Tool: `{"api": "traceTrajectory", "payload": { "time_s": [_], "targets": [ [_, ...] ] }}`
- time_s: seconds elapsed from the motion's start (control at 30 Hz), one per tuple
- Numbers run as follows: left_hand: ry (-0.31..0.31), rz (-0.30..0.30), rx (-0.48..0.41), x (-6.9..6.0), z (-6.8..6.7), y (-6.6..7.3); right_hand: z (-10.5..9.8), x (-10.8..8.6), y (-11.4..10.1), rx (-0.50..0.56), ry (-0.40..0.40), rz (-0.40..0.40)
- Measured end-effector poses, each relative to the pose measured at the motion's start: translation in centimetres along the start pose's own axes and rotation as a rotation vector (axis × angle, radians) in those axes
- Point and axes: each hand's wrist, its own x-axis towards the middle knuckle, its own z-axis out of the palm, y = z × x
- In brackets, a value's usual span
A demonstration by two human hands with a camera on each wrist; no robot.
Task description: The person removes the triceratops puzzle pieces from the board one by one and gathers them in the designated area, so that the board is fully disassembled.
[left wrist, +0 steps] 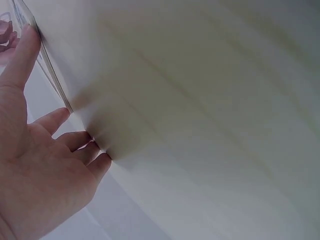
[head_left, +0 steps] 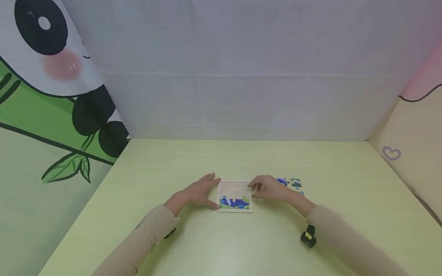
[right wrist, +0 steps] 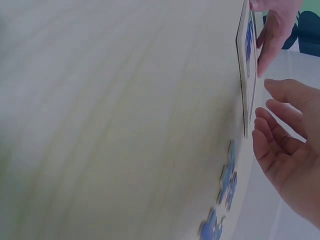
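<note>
A square jigsaw tray [head_left: 233,189] with a pale wooden rim lies on the table. Blue and green jigsaw pieces [head_left: 235,203] fill its near part, while the far part is bare board. My left hand [head_left: 200,191] touches the tray's left edge, thumb at the near corner and spread fingers toward the far one; the left wrist view shows this hand [left wrist: 47,150] against the tray's side. At the right edge hovers my right hand [head_left: 271,188], fingers loosely bent. Nothing shows between the fingers of the right hand [right wrist: 290,135] in the right wrist view.
Several loose jigsaw pieces [head_left: 296,183] lie on the pale table [head_left: 221,245] to the right of the tray, partly hidden by my right hand. A pale wall [head_left: 241,103] rises behind the table, with printed panels [head_left: 407,153] at the sides.
</note>
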Motion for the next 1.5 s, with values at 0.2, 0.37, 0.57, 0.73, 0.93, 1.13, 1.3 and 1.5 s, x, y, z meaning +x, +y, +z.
{"api": "traceTrajectory", "payload": {
  "time_s": [0.2, 0.37, 0.57, 0.73, 0.93, 1.13, 1.3, 1.5],
  "targets": [
    [-0.013, -0.005, 0.011, 0.1, 0.0, -0.1, 2.3, 2.2, -1.1, -0.014, -0.005, 0.052],
    [-0.020, 0.000, 0.023, 0.1, 0.0, -0.3, 3.6, 3.3, -2.0, -0.038, -0.027, 0.040],
    [-0.036, 0.002, 0.011, 0.1, -0.2, -0.3, 4.4, 3.9, -2.7, -0.064, -0.065, 0.037],
    [-0.039, 0.002, 0.007, -0.1, -0.4, -0.2, 4.7, 4.3, -3.2, -0.045, -0.060, 0.057],
    [-0.040, 0.014, 0.001, -0.1, -0.4, 0.0, 5.2, 4.6, -3.8, -0.009, -0.070, 0.084],
    [-0.035, 0.028, -0.019, -0.1, -0.4, 0.0, 5.5, 4.8, -4.3, -0.003, -0.062, 0.110],
    [-0.035, 0.032, -0.017, -0.1, -0.3, -0.1, 5.6, 4.9, -4.4, 0.012, -0.057, 0.140],
    [-0.039, 0.022, -0.019, -0.1, -0.3, -0.1, 5.9, 4.8, -4.5, 0.038, -0.040, 0.156]
  ]
}}
